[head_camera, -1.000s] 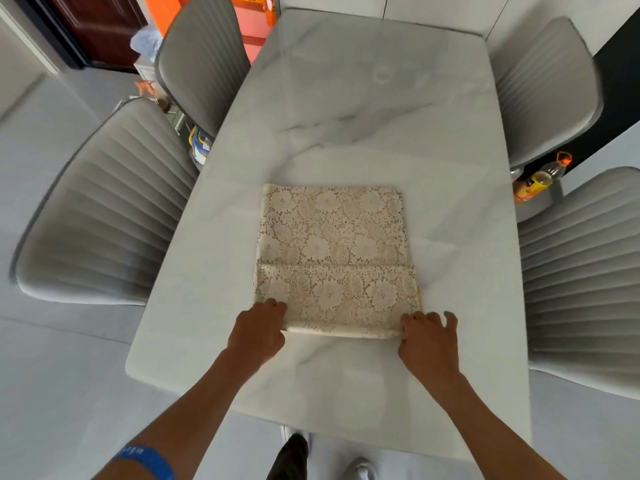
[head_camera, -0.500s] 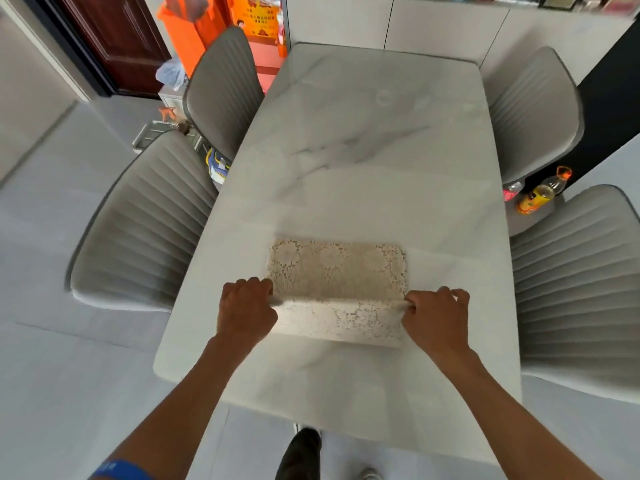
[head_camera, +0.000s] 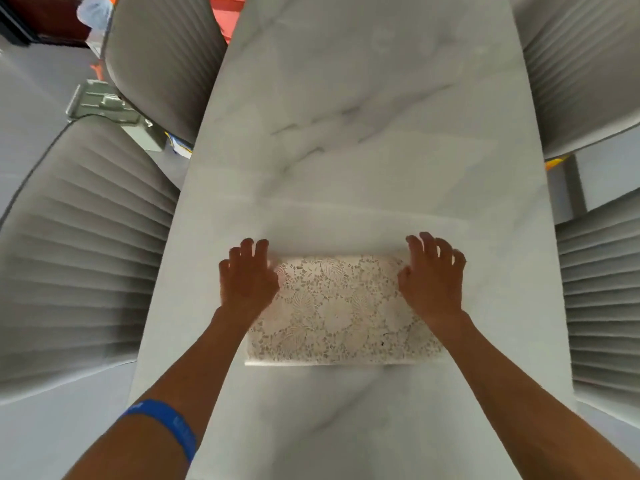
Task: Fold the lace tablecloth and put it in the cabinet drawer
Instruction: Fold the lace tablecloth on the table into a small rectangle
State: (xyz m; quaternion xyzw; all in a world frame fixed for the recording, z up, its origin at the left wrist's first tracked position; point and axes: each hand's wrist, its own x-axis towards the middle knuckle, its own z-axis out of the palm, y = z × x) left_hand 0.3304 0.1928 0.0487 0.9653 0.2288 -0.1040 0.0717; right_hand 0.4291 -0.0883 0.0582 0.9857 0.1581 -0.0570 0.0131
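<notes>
Where the cloth is: the lace tablecloth (head_camera: 341,311) is laid flat on the marble table (head_camera: 363,133), near the front end, folded into a small rectangle.
Left hand: the left hand (head_camera: 247,277) is held over the far left corner with the fingers spread and curled; nothing is pinched.
Right hand: the right hand (head_camera: 431,275) is held the same way over the far right corner, spread, with nothing pinched.
Feel: the cloth is judged to be soft, light and floppy, with holes that can be snagged.
Best hold: the two short ends can be pinched.
Long side: the long side is laid left to right.
Thick edge: it is turned toward the person.
</notes>
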